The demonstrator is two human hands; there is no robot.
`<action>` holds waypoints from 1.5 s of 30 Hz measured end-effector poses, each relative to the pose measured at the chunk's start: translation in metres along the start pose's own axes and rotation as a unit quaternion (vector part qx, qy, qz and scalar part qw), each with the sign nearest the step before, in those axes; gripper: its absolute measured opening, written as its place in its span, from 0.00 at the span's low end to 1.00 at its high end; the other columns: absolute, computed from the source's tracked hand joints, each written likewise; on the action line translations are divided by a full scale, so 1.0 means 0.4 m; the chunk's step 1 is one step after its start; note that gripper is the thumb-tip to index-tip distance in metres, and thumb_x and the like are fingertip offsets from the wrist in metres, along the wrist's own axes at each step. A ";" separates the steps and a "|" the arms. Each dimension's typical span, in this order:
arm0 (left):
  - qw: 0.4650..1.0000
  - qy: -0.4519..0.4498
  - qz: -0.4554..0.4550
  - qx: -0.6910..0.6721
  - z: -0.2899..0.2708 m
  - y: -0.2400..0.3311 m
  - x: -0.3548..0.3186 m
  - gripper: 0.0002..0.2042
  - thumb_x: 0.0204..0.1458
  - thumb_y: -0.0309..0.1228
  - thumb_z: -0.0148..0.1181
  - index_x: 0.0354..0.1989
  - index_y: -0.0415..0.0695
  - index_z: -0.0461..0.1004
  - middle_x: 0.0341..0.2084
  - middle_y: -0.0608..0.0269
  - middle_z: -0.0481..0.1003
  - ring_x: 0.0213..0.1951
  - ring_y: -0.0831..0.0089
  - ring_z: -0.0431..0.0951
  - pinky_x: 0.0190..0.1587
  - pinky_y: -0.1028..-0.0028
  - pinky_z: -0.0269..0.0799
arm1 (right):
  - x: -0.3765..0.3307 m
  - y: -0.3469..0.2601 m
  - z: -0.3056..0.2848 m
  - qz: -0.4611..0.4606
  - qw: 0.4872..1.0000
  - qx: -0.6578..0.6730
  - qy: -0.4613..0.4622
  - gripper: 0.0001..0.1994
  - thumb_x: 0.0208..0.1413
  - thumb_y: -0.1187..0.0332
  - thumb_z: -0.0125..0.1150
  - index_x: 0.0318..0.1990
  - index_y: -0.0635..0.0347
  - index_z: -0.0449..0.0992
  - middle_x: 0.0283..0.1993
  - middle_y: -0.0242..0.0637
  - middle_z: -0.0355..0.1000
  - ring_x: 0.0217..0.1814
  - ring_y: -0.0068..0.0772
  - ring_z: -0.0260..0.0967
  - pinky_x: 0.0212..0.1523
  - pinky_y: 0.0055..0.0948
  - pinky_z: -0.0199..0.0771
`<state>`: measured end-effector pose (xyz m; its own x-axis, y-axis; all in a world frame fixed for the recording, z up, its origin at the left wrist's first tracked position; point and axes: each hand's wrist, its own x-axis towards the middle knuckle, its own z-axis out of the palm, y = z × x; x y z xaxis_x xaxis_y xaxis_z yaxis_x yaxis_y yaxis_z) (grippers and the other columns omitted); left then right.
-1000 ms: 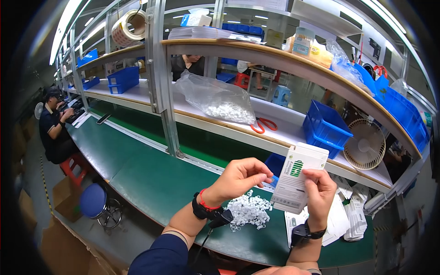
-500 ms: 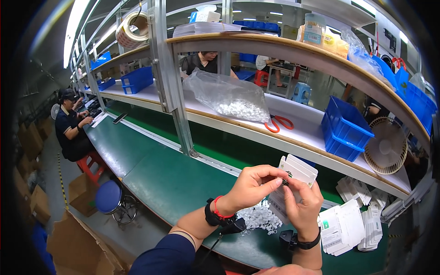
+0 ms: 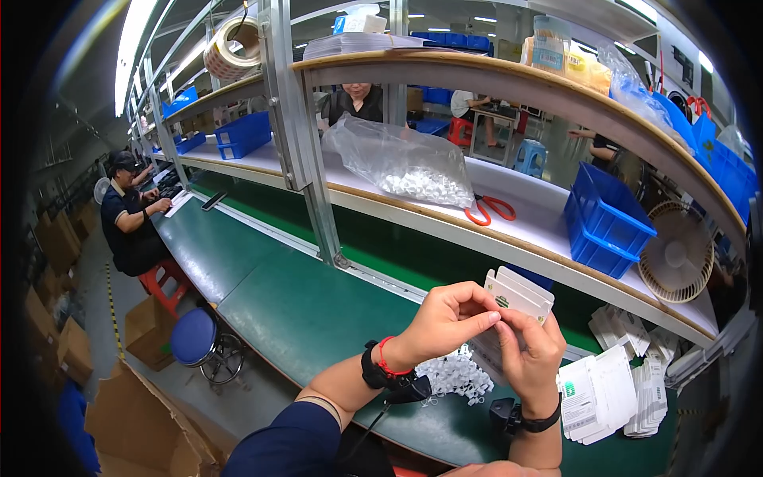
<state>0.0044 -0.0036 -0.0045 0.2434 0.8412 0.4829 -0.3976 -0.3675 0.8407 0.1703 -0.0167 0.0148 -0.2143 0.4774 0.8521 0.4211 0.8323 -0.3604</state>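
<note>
A flat white printed carton (image 3: 520, 296) is held upright above the bench, its folded flaps at the top. My right hand (image 3: 534, 350) grips it from the right side. My left hand (image 3: 455, 322) is closed in a pinch in front of the carton, its fingertips meeting those of the right. Whatever lies between the left fingertips is hidden. Below the hands, a heap of small white plastic pieces (image 3: 461, 375) lies on the green bench (image 3: 270, 318). Right of my right wrist are stacked flat white cartons (image 3: 596, 397).
A shelf above the bench bears a clear bag of white pieces (image 3: 409, 167), red-handled scissors (image 3: 494, 210), blue bins (image 3: 608, 222) and a fan (image 3: 675, 253). A metal post (image 3: 318, 207) rises behind the bench. At left are a co-worker (image 3: 131, 211), a blue stool (image 3: 193, 338) and an open cardboard box (image 3: 143, 425).
Both hands remain at the carton, their fingertips now closer together. A small dark spot seen between the fingertips is now covered. The view has shifted slightly.
</note>
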 end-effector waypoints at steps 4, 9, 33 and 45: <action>1.000 -0.015 -0.008 0.004 0.001 0.000 -0.002 0.06 0.53 0.19 0.58 0.40 0.35 0.73 0.36 0.62 0.76 0.40 0.79 0.75 0.44 0.78 0.73 | -0.001 0.004 -0.005 0.002 1.000 -0.004 -0.012 0.07 0.46 0.79 0.62 0.35 0.65 0.76 0.34 0.47 0.71 0.34 0.45 0.72 0.33 0.32 0.72; 0.922 0.001 0.164 0.352 0.031 0.033 0.001 0.09 0.46 0.21 0.64 0.38 0.38 0.78 0.30 0.59 0.78 0.30 0.75 0.77 0.32 0.78 0.72 | -0.001 0.009 -0.007 0.019 0.999 -0.023 0.014 0.05 0.49 0.80 0.60 0.34 0.65 0.76 0.32 0.46 0.71 0.31 0.45 0.71 0.31 0.33 0.71; 0.952 0.088 0.109 0.271 0.001 -0.001 0.014 0.02 0.50 0.21 0.60 0.30 0.35 0.76 0.25 0.67 0.71 0.23 0.88 0.67 0.24 0.86 0.61 | -0.011 0.036 -0.011 0.123 0.983 0.085 -0.109 0.07 0.51 0.78 0.56 0.38 0.70 0.72 0.24 0.44 0.71 0.25 0.29 0.72 0.29 0.25 0.69; 0.943 0.087 0.116 0.301 -0.004 0.004 0.012 0.02 0.47 0.20 0.61 0.28 0.36 0.75 0.22 0.68 0.69 0.19 0.88 0.63 0.20 0.85 0.56 | -0.009 0.011 -0.011 0.021 0.989 0.052 -0.136 0.25 0.46 0.81 0.57 0.56 0.69 0.67 0.24 0.46 0.69 0.24 0.44 0.68 0.27 0.34 0.67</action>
<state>0.0035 0.0006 -0.0010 0.0419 0.7434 0.6676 0.1644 -0.6642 0.7293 0.1767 -0.0161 0.0118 -0.4338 0.5584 0.7071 0.3452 0.8279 -0.4421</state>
